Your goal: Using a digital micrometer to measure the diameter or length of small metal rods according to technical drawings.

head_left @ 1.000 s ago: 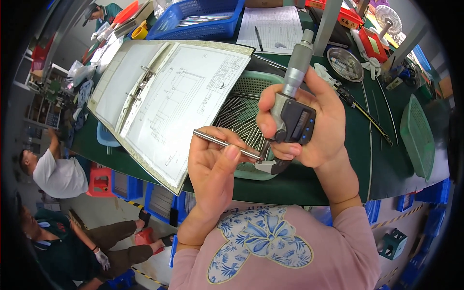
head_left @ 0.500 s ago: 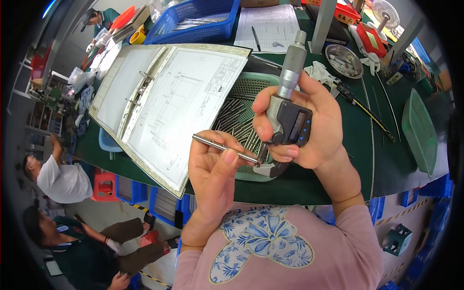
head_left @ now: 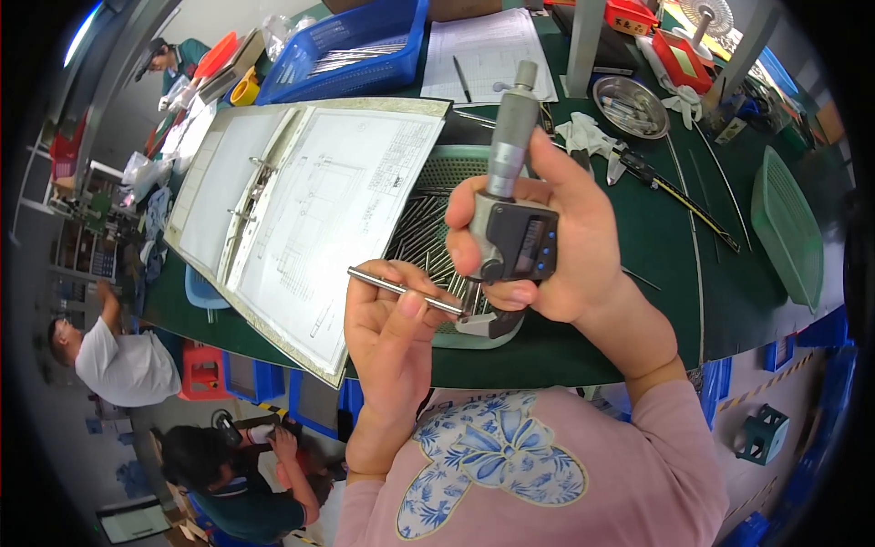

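My right hand [head_left: 570,232] grips a digital micrometer [head_left: 518,239], its thimble pointing up and away and its frame low, near my left hand. Between the thumb and fingers of my left hand [head_left: 394,328] is a slim metal pin [head_left: 403,293]. The pin's right end lies at the micrometer's jaws; whether they touch it cannot be made out. Behind both hands sits a green perforated basket [head_left: 474,159] with many similar metal pins [head_left: 421,232], partly hidden by my hands and by an open ring binder [head_left: 319,210] with a technical drawing.
At the back are a blue basket [head_left: 273,87] of rods and a paper sheet [head_left: 497,46] with a pen. Right of my hands lie white gloves [head_left: 588,137], a caliper [head_left: 679,193], a round metal dish [head_left: 629,108] and a green tray [head_left: 788,228]. Other people work at the left.
The view has shifted slightly, and both hands with the pin and micrometer appear a little further left. At lower left, a seated person has leaned forward.
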### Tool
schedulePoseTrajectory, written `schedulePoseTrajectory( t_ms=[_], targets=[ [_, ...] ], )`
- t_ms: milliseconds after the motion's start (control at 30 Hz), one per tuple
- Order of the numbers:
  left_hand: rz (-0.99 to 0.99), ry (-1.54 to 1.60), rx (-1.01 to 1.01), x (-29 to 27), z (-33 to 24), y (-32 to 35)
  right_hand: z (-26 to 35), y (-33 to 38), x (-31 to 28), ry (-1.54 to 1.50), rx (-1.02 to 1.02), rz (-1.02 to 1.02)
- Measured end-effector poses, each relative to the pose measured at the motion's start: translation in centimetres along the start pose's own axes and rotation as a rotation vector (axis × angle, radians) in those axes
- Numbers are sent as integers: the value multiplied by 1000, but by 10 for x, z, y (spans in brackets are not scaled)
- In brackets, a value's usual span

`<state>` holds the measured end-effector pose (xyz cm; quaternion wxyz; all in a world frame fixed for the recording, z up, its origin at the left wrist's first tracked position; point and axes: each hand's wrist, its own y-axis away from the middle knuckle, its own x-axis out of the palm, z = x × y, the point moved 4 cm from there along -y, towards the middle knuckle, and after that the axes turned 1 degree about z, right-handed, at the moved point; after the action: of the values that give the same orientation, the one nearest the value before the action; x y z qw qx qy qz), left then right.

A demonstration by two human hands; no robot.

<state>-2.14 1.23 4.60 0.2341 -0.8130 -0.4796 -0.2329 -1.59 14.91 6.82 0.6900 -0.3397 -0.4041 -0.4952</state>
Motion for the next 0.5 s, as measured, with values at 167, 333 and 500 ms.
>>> schedulePoseTrajectory(
  t_ms=[167,333,500],
  targets=[
    [-12,-7,-9,-1,0,-1,-1,-1,-1,30,-22,-36],
    [-43,-9,-20,-1,-1,-1,-2,-1,0,54,17,-39],
    [-23,-1,-3,-1,0,-1,1,1,3,121,-69,-50]
  ],
)
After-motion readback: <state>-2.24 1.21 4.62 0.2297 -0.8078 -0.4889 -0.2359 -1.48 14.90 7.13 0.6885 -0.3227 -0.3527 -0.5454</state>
